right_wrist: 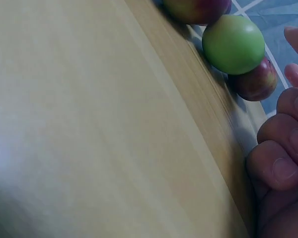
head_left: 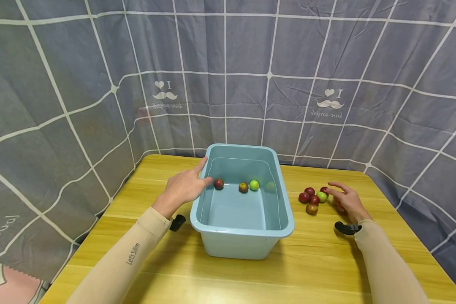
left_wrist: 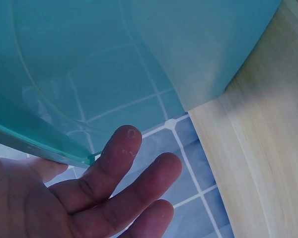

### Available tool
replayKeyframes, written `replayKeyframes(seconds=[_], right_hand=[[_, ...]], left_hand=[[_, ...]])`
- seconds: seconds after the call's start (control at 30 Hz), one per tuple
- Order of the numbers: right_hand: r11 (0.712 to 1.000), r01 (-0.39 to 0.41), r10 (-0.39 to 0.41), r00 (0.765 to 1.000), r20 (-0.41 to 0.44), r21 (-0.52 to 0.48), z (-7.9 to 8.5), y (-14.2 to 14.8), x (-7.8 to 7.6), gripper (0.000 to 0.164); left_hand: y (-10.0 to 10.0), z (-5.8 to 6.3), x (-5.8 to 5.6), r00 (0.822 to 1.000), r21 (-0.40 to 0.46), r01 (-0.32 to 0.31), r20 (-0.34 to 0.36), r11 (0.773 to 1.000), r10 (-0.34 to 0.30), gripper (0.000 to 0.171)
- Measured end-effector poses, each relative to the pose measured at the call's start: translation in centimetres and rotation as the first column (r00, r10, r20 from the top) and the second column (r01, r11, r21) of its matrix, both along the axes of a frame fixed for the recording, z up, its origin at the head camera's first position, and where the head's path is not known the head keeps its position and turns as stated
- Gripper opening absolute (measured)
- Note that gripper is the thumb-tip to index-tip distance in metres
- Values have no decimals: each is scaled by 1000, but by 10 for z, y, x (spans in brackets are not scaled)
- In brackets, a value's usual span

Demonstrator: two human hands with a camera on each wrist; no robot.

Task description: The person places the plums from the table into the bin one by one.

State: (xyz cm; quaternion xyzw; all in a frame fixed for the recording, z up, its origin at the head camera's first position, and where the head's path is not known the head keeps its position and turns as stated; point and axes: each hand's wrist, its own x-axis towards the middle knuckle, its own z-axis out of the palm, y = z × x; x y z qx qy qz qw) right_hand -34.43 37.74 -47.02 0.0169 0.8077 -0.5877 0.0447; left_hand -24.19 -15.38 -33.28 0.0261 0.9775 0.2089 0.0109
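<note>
A light blue plastic basin (head_left: 243, 232) stands in the middle of the table. My left hand (head_left: 184, 185) rests at its left rim, index finger stretched along the edge and thumb reaching over it; the left wrist view shows the other fingers loosely extended outside the wall. Inside the basin lie a dark red plum (head_left: 218, 184), a brownish-red plum (head_left: 243, 187) and a green plum (head_left: 254, 185). Beside a cluster of plums on the right, my right hand (head_left: 347, 202) has index finger extended and other fingers bent, holding nothing. Nearest its fingertips are a red plum (head_left: 324, 191) and a green plum (right_wrist: 233, 44).
The other plums of the cluster, dark red (head_left: 304, 197) and brownish (head_left: 311, 209), lie on the wooden table (head_left: 167, 270) right of the basin. A grey curtain (head_left: 247, 97) with white lines hangs behind the table and along its sides.
</note>
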Motion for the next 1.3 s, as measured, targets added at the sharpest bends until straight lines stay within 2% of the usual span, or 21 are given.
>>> replayKeyframes(seconds=[0.2, 0.53, 0.9, 1.3], right_hand=[[1000, -16, 16, 1000, 21, -12, 1, 0, -6, 71], [999, -21, 19, 999, 47, 44, 1, 1, -10, 78], [996, 2, -10, 996, 88, 91, 2, -2, -12, 75], [990, 19, -33, 995, 97, 138, 0, -2, -12, 71]], left_hand=[[-1, 1, 0, 1000, -2, -5, 1, 1000, 5, 77], [0, 1, -1, 1000, -6, -1, 1, 1000, 1, 77], [-1, 0, -1, 1000, -2, 0, -3, 1000, 0, 77], [-1, -1, -1, 1000, 6, 2, -9, 1000, -2, 77]])
